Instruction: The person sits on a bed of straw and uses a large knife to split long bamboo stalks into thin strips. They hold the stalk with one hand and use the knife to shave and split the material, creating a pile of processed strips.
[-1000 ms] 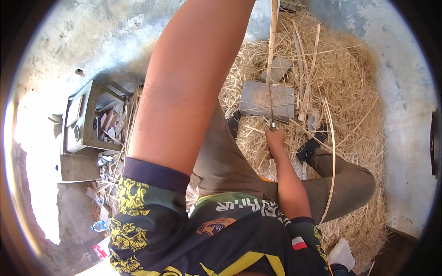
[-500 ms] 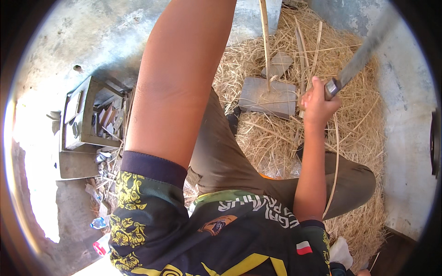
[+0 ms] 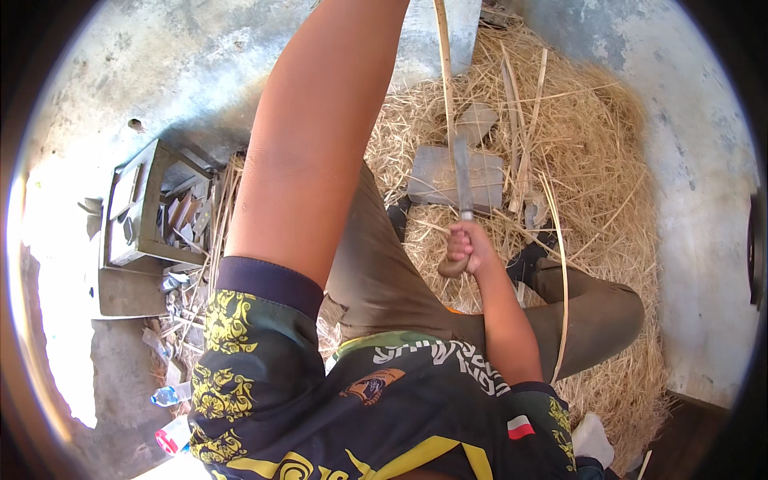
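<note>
My right hand point(image 3: 472, 246) is closed around the wooden handle of a machete point(image 3: 463, 180), its blade pointing away from me. The blade is beside or against a long, pale strip of bamboo or wood point(image 3: 446, 68), which stands upright with its lower end at a grey block point(image 3: 428, 178). I cannot tell whether blade and strip touch. My left arm point(image 3: 320, 144) is raised and runs off the upper edge, so my left hand is out of view.
Straw-like shavings point(image 3: 608, 184) cover the floor, with loose strips point(image 3: 534, 112) and a flat piece point(image 3: 478, 122) lying on them. My bent legs point(image 3: 592, 312) frame the block. At the left are a wooden frame point(image 3: 152, 208) holding scraps and a plastic bottle point(image 3: 170, 395). Walls stand close.
My right hand has swung the machete down from the upper right, leftward and toward me, so the blade now lies by the upright strip. The strip's upper part has shifted slightly left.
</note>
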`<state>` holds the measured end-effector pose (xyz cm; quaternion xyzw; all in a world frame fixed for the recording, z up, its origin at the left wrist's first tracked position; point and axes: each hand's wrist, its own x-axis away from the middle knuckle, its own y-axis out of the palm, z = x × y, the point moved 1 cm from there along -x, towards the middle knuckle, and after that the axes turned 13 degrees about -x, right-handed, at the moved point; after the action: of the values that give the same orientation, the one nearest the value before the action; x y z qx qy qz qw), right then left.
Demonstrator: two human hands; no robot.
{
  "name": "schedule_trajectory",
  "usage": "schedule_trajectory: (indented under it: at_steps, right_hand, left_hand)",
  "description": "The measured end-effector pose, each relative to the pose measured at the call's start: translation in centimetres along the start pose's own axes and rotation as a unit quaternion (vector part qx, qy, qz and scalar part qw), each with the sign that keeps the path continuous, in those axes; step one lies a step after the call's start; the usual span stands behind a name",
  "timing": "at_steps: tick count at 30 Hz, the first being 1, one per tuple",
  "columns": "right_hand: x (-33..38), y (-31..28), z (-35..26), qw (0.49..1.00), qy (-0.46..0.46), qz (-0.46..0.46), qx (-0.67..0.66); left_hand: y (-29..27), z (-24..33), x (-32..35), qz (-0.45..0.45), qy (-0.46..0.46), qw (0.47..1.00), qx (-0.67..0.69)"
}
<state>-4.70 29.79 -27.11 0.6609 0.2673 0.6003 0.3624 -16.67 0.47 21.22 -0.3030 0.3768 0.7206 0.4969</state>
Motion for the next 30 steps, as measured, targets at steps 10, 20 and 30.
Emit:
schedule_trajectory:
  at_steps: [10, 20, 30]
  right_hand:
    - [7.9, 17.6, -4.7, 0.69, -0.649, 0.069, 0.313]
    - [-4.5, -6.4, 2.2, 0.78, -0.226, 0.354, 0.464]
    - [2.3, 8.6, -0.4, 0.573, -0.511, 0.229, 0.598]
  left_hand:
    - [-1.2, -2.4, -1.1, 0.041, -0.009, 0.998, -0.043]
    - [-5.1, -3.6, -2.9, 0.0, -0.036, 0.998, -0.043]
    - [-5.0, -6.3, -2.6, 0.017, -0.026, 0.998, -0.061]
